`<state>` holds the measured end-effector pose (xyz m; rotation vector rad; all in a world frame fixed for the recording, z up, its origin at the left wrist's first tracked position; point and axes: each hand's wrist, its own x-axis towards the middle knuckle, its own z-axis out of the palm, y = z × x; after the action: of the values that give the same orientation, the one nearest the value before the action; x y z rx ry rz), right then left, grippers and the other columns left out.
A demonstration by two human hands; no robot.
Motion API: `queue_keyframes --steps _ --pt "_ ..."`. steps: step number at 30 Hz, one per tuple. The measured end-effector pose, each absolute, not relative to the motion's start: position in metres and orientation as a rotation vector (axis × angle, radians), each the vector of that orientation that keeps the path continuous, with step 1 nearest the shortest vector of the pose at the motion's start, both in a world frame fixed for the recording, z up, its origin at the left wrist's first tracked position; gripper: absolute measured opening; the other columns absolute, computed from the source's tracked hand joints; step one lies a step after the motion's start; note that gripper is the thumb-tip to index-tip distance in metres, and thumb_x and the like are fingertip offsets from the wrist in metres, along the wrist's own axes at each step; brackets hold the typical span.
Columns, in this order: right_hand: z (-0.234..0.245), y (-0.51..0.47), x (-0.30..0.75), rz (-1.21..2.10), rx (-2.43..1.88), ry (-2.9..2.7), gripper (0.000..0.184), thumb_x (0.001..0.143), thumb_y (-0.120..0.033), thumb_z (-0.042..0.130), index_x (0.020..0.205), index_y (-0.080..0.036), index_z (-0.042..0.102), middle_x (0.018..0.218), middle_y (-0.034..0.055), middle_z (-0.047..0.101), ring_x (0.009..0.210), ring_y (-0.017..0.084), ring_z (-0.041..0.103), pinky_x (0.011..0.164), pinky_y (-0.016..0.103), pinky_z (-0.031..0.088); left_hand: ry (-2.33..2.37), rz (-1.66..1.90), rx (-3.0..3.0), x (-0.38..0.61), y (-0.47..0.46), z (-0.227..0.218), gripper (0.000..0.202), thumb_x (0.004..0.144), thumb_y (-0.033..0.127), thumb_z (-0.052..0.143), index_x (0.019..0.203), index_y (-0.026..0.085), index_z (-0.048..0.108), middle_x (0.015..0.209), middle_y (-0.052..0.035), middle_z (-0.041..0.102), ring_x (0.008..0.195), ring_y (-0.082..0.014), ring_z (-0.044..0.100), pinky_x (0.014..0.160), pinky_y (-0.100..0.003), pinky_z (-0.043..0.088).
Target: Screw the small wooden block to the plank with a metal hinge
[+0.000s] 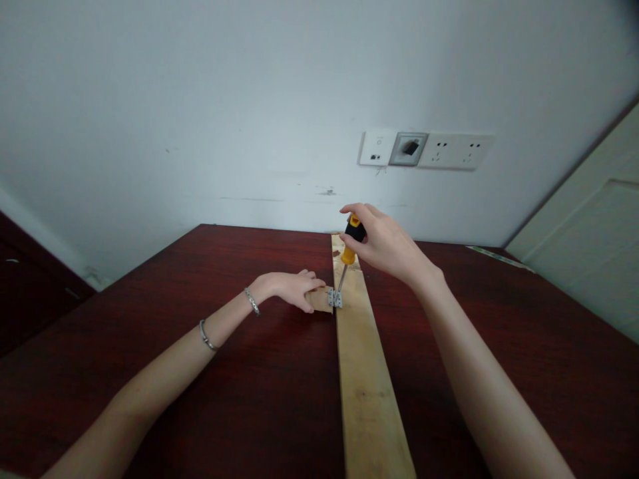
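Observation:
A long pale wooden board point(367, 372) lies lengthwise on the dark red table point(239, 392). At its left edge a small metal hinge point(331, 298) spans the board and a short piece of wood point(319, 301). My left hand point(297, 290) grips that short piece from the left, its fingers around it. My right hand point(382, 241) holds a screwdriver point(349, 246) with a yellow and black handle, slightly tilted. The screwdriver's tip meets the hinge leaf on the board; any screw under it is too small to make out.
Behind the table stands a white wall point(224, 100) with a row of sockets and a switch plate point(446, 151). A thin flat strip point(499, 257) lies at the table's back right, near a white door point(599, 226). Dark red furniture point(34, 286) stands at far left.

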<state>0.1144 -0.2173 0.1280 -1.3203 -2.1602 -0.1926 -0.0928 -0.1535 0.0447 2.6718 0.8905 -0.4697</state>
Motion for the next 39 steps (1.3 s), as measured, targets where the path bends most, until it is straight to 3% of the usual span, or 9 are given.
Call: queue_keyframes --steps 5,11,15,21,24,28,31,36,39 --pt "0.1266 -0.2181 0.1127 -0.167 -1.253 -2.152 0.051 0.081 -0.021 0.052 0.131 -0.012 0.046 0.123 0.0183 0.055 0.100 0.027 0.059 0.086 0.040 0.047 0.892 -0.462 2.679 -0.0928 -0.1532 0.0449 0.083 0.075 0.051 0.060 0.146 0.017 0.035 0.138 -0.0145 0.043 0.128 -0.0310 0.038 0.106 -0.040 0.036" --pt "0.1271 -0.2186 0.1122 -0.296 -1.351 -2.150 0.044 0.089 -0.039 0.053 0.128 -0.018 0.050 0.113 0.0154 0.059 0.092 0.029 0.061 0.078 0.043 0.049 0.894 -0.459 2.660 -0.0933 -0.1525 0.0445 0.083 0.075 0.053 0.060 0.146 0.018 0.035 0.140 -0.0140 0.043 0.128 -0.0318 0.038 0.105 -0.040 0.038" --pt "0.1267 -0.2166 0.1125 -0.243 -1.324 -2.122 0.047 0.087 -0.028 0.052 0.132 -0.015 0.047 0.116 0.0158 0.057 0.087 0.026 0.061 0.080 0.041 0.049 0.889 -0.446 2.661 -0.0937 -0.1518 0.0429 0.083 0.074 0.052 0.061 0.146 0.019 0.035 0.140 -0.0129 0.043 0.128 -0.0311 0.038 0.106 -0.039 0.037" --pt "0.1241 -0.2148 0.1105 -0.229 -1.209 -2.116 0.052 0.081 -0.019 0.052 0.131 -0.009 0.047 0.118 0.0187 0.055 0.100 0.027 0.058 0.090 0.042 0.047 0.892 -0.442 2.657 -0.0940 -0.1517 0.0422 0.084 0.074 0.053 0.061 0.146 0.017 0.035 0.141 -0.0149 0.042 0.129 -0.0316 0.037 0.105 -0.040 0.037" --pt "0.1240 -0.2159 0.1100 -0.260 -1.225 -2.114 0.045 0.085 -0.030 0.056 0.127 -0.014 0.051 0.115 0.0158 0.054 0.097 0.026 0.058 0.088 0.042 0.048 0.899 -0.440 2.647 -0.0941 -0.1515 0.0423 0.085 0.074 0.053 0.061 0.146 0.016 0.035 0.140 -0.0153 0.042 0.130 -0.0329 0.036 0.105 -0.042 0.037" --pt "0.1251 -0.2172 0.1115 -0.328 -1.324 -2.112 0.042 0.086 -0.045 0.060 0.120 -0.021 0.057 0.111 0.0127 0.053 0.086 0.024 0.059 0.073 0.039 0.050 0.893 -0.452 2.651 -0.0943 -0.1509 0.0423 0.085 0.075 0.053 0.061 0.147 0.018 0.033 0.141 -0.0144 0.042 0.130 -0.0321 0.037 0.105 -0.041 0.037" --pt "0.1264 -0.2180 0.1129 -0.280 -1.316 -2.109 0.039 0.088 -0.037 0.057 0.124 -0.021 0.056 0.110 0.0120 0.053 0.083 0.022 0.059 0.074 0.037 0.050 0.903 -0.461 2.651 -0.0943 -0.1513 0.0426 0.086 0.075 0.054 0.060 0.148 0.019 0.032 0.142 -0.0143 0.040 0.131 -0.0324 0.035 0.107 -0.041 0.036" --pt "0.1292 -0.2218 0.1119 -0.246 -1.305 -2.142 0.050 0.082 -0.021 0.051 0.132 -0.017 0.048 0.116 0.0138 0.058 0.083 0.022 0.059 0.074 0.038 0.049 0.918 -0.469 2.636 -0.0941 -0.1526 0.0434 0.086 0.075 0.054 0.060 0.148 0.019 0.032 0.145 -0.0137 0.038 0.133 -0.0325 0.033 0.108 -0.041 0.035" --pt "0.1296 -0.2233 0.1100 -0.301 -1.323 -2.159 0.051 0.082 -0.022 0.050 0.132 -0.016 0.048 0.119 0.0151 0.060 0.084 0.024 0.060 0.073 0.038 0.048 0.924 -0.469 2.630 -0.0944 -0.1526 0.0433 0.087 0.074 0.054 0.060 0.148 0.019 0.031 0.145 -0.0137 0.038 0.135 -0.0332 0.032 0.108 -0.042 0.034"
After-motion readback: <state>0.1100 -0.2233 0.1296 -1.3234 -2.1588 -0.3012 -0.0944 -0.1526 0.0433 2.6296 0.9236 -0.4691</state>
